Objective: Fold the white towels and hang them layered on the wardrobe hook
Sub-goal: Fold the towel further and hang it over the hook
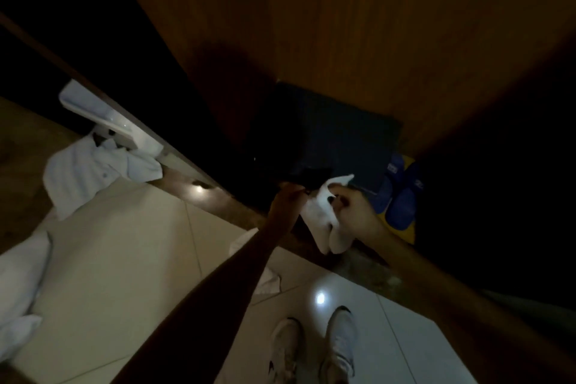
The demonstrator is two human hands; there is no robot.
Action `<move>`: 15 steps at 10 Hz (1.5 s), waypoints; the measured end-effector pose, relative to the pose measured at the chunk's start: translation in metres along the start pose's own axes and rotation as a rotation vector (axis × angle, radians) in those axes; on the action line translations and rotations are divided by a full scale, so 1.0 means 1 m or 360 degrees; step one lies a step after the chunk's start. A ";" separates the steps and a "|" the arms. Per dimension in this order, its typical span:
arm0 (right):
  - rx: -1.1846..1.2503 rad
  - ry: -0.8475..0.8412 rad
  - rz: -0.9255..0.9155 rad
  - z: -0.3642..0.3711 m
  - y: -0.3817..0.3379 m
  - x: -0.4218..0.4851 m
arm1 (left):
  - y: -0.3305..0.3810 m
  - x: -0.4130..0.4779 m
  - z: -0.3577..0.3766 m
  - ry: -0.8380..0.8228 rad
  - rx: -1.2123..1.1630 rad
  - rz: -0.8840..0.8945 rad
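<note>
I hold a small white towel (324, 215) between both hands in front of the dark open wardrobe (311, 40). My left hand (288, 201) pinches its upper left edge, next to a dark object that I cannot make out. My right hand (355, 207) grips the towel's right side, and the rest of the cloth hangs down below it. More white towels (93, 171) lie crumpled on the floor at the left by the wardrobe's door edge. Another white towel (268, 282) shows under my left forearm. No hook is visible in the dim light.
A dark blue mat (343, 140) lies on the wardrobe floor. Blue slippers (400, 193) stand to its right on something yellow. A white holder (103, 112) hangs at the left on the door edge. White bedding (21, 284) lies far left. My white shoes (314, 349) stand on pale tiles.
</note>
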State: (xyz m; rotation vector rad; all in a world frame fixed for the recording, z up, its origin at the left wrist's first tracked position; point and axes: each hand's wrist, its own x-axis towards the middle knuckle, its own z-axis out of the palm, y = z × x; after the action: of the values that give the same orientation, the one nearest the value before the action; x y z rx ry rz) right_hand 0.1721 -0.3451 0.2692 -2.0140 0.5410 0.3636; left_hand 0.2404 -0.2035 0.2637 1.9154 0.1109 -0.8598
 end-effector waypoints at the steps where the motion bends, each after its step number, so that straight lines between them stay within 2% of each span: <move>1: -0.0054 -0.0137 -0.0116 -0.059 -0.081 -0.048 | 0.069 -0.048 -0.030 -0.0232 -0.0025 0.0147; 2: -0.0127 -0.0259 -0.0213 -0.118 -0.149 -0.102 | 0.163 -0.120 -0.060 -0.0509 0.0079 0.0271; 3: -0.0253 -0.0210 -0.0259 -0.168 -0.204 -0.154 | 0.217 -0.166 -0.072 -0.0670 0.0408 0.0489; 4: -0.0352 -0.0107 -0.0313 -0.204 -0.252 -0.202 | 0.266 -0.216 -0.080 -0.0748 0.0527 0.0654; 6: -0.0211 0.0209 -0.0357 -0.239 -0.303 -0.303 | 0.321 -0.318 -0.087 -0.0588 0.0405 0.0952; 7: -0.0189 0.0374 -0.0389 -0.255 -0.299 -0.354 | 0.337 -0.363 -0.087 -0.0530 0.0367 0.1149; 9: -0.0447 0.0719 -0.0177 -0.282 -0.256 -0.433 | 0.344 -0.435 -0.067 -0.0384 0.0106 0.1480; 10: -0.0198 0.0941 -0.0319 -0.290 -0.235 -0.476 | 0.344 -0.474 -0.045 -0.0308 -0.0021 0.1570; 11: 0.0406 0.1196 -0.0544 -0.291 -0.219 -0.523 | 0.346 -0.507 -0.024 -0.0307 -0.0104 0.1622; 12: 0.0951 0.1196 -0.0707 -0.286 -0.209 -0.567 | 0.344 -0.534 -0.005 -0.0358 -0.0120 0.1664; 13: 0.1110 0.1063 -0.0785 -0.282 -0.202 -0.606 | 0.336 -0.560 0.017 -0.0574 -0.0079 0.1725; 14: 0.1013 0.0922 -0.0772 -0.282 -0.196 -0.629 | 0.323 -0.586 0.045 -0.0811 -0.0088 0.1741; 15: 0.0948 0.0932 -0.0707 -0.283 -0.188 -0.642 | 0.311 -0.607 0.067 -0.1031 -0.0142 0.1654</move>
State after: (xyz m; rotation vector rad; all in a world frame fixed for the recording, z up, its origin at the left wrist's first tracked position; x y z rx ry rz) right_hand -0.2723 -0.3723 0.8434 -1.5660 0.4606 -0.6136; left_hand -0.1129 -0.2446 0.8491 1.2390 -1.1109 -0.6569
